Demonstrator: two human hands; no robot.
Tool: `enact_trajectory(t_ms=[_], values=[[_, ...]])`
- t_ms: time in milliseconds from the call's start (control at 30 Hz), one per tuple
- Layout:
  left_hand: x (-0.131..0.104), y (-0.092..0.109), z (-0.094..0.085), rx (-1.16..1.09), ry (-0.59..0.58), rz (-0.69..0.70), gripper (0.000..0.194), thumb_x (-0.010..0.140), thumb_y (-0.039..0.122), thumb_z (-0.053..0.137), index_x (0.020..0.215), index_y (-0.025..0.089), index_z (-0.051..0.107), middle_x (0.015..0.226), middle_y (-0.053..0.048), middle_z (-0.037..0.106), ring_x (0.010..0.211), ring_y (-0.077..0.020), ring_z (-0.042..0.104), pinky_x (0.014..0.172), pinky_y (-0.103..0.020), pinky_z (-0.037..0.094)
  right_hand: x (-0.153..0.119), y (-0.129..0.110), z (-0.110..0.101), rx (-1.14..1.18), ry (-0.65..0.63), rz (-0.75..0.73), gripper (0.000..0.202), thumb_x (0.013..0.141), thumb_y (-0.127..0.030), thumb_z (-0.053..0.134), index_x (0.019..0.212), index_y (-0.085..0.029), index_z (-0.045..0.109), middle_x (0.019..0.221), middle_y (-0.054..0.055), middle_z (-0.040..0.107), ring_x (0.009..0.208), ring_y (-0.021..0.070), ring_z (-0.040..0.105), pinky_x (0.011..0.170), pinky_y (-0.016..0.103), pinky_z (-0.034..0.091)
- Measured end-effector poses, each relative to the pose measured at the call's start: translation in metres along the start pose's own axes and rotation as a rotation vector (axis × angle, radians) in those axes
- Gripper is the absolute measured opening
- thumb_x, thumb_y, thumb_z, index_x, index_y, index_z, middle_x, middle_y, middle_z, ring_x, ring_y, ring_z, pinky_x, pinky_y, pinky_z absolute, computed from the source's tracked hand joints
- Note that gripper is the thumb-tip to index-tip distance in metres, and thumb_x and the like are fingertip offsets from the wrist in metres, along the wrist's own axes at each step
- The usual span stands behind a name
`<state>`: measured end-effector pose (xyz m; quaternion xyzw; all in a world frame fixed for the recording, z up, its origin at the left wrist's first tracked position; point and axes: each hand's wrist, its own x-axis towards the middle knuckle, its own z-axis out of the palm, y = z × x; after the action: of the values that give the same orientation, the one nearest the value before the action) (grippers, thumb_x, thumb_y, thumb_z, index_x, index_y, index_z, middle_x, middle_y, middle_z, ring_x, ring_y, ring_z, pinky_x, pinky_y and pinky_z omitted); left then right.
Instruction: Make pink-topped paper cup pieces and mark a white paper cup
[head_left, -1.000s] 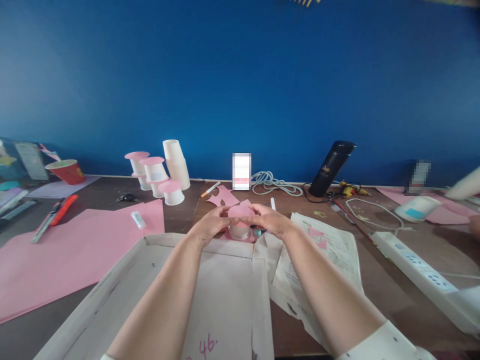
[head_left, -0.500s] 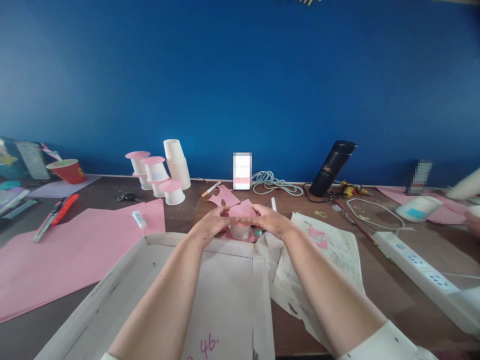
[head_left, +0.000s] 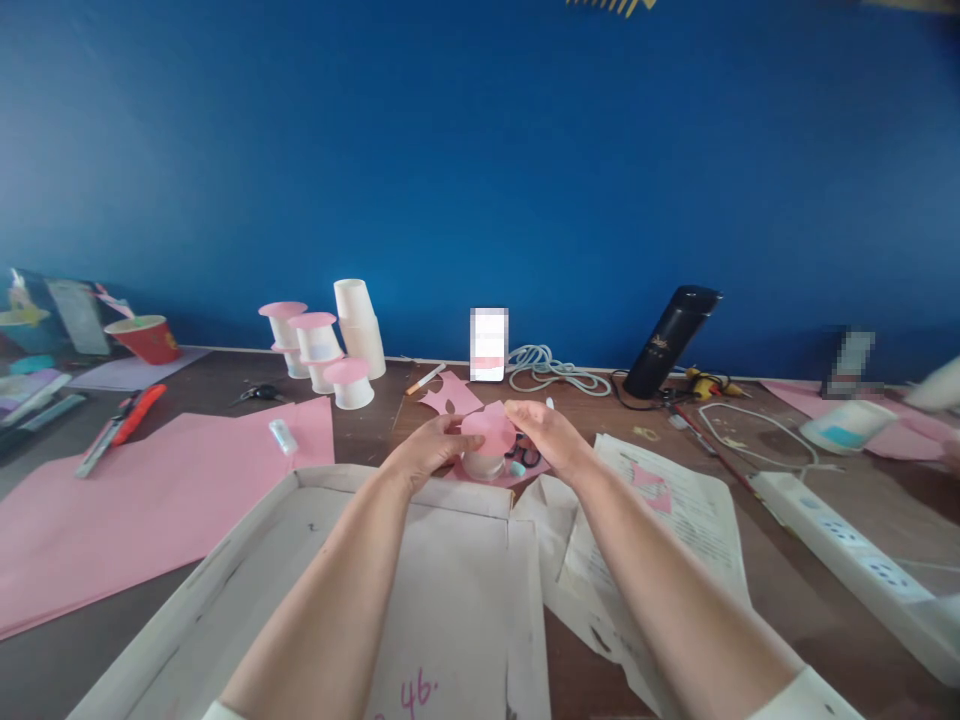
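A round pink paper disc (head_left: 489, 434) lies on top of a white paper cup (head_left: 484, 464) in front of me. My left hand (head_left: 433, 448) pinches the disc's left edge, thumb on top. At the disc's far right edge, the fingertips of my right hand (head_left: 541, 428) are closed on the paper. Black-handled scissors (head_left: 526, 452) lie partly hidden behind my right hand, and a small pale blue object (head_left: 517, 468) sits by the cup. Pink paper scraps (head_left: 450, 393) are just beyond.
Paper cups topped with pink discs (head_left: 349, 372) and a white cup stack (head_left: 360, 328) stand back left. A shallow white box (head_left: 450, 600) lies nearest me. A phone (head_left: 489, 345), black bottle (head_left: 669, 342) and power strip (head_left: 855, 560) are around. Another person's hand shows far right.
My right hand has moved from the disc's near side to its far right edge, uncovering more of the disc and the scissors. The left hand keeps its hold.
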<state>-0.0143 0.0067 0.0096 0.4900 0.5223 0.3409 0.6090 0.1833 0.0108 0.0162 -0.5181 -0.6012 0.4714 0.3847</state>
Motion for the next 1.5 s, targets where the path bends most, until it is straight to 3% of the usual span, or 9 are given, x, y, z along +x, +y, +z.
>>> enact_trajectory(t_ms=[100, 300, 433, 600, 767, 1067, 1333, 1433, 1500], values=[[0.001, -0.001, 0.0, -0.002, 0.025, -0.026, 0.071, 0.058, 0.039, 0.079, 0.123, 0.023, 0.055, 0.123, -0.012, 0.061, 0.094, -0.0229, 0.063, 0.072, -0.029, 0.047, 0.002, 0.006, 0.001, 0.048, 0.119, -0.009, 0.052, 0.08, -0.064, 0.052, 0.105, -0.02, 0.064, 0.085, 0.007, 0.069, 0.061, 0.0134, 0.061, 0.048, 0.021, 0.042], [0.001, -0.004, -0.002, -0.04, 0.013, -0.03, 0.074, 0.059, 0.041, 0.079, 0.126, 0.024, 0.053, 0.119, -0.011, 0.063, 0.09, -0.0213, 0.063, 0.071, -0.028, 0.047, -0.001, 0.012, 0.005, 0.102, 0.042, -0.037, 0.049, 0.078, -0.056, 0.059, 0.112, -0.02, 0.06, 0.085, 0.004, 0.067, 0.065, 0.013, 0.06, 0.05, 0.021, 0.044], [0.0, 0.0, -0.005, -0.077, -0.016, 0.015, 0.063, 0.065, 0.05, 0.074, 0.119, 0.02, 0.059, 0.108, -0.01, 0.066, 0.081, -0.017, 0.062, 0.071, -0.028, 0.047, -0.003, 0.011, 0.007, 0.085, 0.042, -0.045, 0.046, 0.079, -0.053, 0.059, 0.111, -0.021, 0.061, 0.078, 0.0, 0.063, 0.065, 0.0119, 0.057, 0.051, 0.02, 0.042], [0.006, -0.004, -0.007, -0.004, 0.102, 0.125, 0.06, 0.069, 0.061, 0.065, 0.109, 0.016, 0.064, 0.095, -0.01, 0.067, 0.081, -0.0185, 0.063, 0.074, -0.03, 0.048, 0.0, 0.015, 0.01, 0.026, 0.055, -0.04, 0.043, 0.081, -0.054, 0.053, 0.108, -0.022, 0.062, 0.076, -0.001, 0.062, 0.065, 0.0125, 0.055, 0.054, 0.022, 0.044], [0.014, -0.013, 0.0, 0.119, 0.208, 0.2, 0.055, 0.07, 0.057, 0.065, 0.107, 0.017, 0.066, 0.098, -0.01, 0.069, 0.085, -0.0224, 0.064, 0.075, -0.031, 0.047, 0.004, 0.023, 0.014, -0.042, 0.126, -0.066, 0.043, 0.084, -0.055, 0.049, 0.107, -0.021, 0.062, 0.09, 0.002, 0.065, 0.076, 0.0151, 0.058, 0.062, 0.025, 0.047], [0.014, -0.014, 0.002, 0.11, 0.166, 0.155, 0.056, 0.071, 0.056, 0.065, 0.111, 0.017, 0.064, 0.105, -0.011, 0.068, 0.085, -0.0202, 0.063, 0.073, -0.03, 0.048, 0.007, 0.028, 0.017, -0.082, 0.133, -0.121, 0.038, 0.084, -0.049, 0.051, 0.106, -0.021, 0.063, 0.104, 0.004, 0.066, 0.095, 0.0188, 0.06, 0.081, 0.031, 0.047], [0.011, -0.01, 0.004, -0.03, 0.144, 0.106, 0.054, 0.067, 0.054, 0.07, 0.102, 0.015, 0.064, 0.104, -0.011, 0.066, 0.086, -0.0191, 0.062, 0.072, -0.029, 0.05, 0.008, 0.028, 0.017, -0.013, 0.138, -0.079, 0.039, 0.08, -0.051, 0.056, 0.103, -0.021, 0.064, 0.092, 0.003, 0.068, 0.079, 0.0166, 0.061, 0.065, 0.026, 0.047], [0.013, -0.012, 0.004, -0.033, 0.15, 0.124, 0.051, 0.071, 0.061, 0.062, 0.094, 0.015, 0.064, 0.097, -0.01, 0.068, 0.083, -0.0189, 0.063, 0.07, -0.028, 0.049, 0.006, 0.024, 0.017, -0.026, 0.182, -0.072, 0.042, 0.081, -0.056, 0.051, 0.097, -0.02, 0.065, 0.079, 0.001, 0.066, 0.067, 0.0153, 0.058, 0.058, 0.025, 0.044], [0.015, -0.012, 0.007, 0.035, 0.225, 0.152, 0.049, 0.076, 0.063, 0.054, 0.086, 0.015, 0.064, 0.09, -0.01, 0.068, 0.083, -0.0205, 0.064, 0.07, -0.028, 0.048, 0.005, 0.02, 0.018, -0.056, 0.22, -0.072, 0.045, 0.082, -0.059, 0.046, 0.09, -0.019, 0.065, 0.071, 0.0, 0.063, 0.061, 0.0151, 0.055, 0.055, 0.025, 0.042]])
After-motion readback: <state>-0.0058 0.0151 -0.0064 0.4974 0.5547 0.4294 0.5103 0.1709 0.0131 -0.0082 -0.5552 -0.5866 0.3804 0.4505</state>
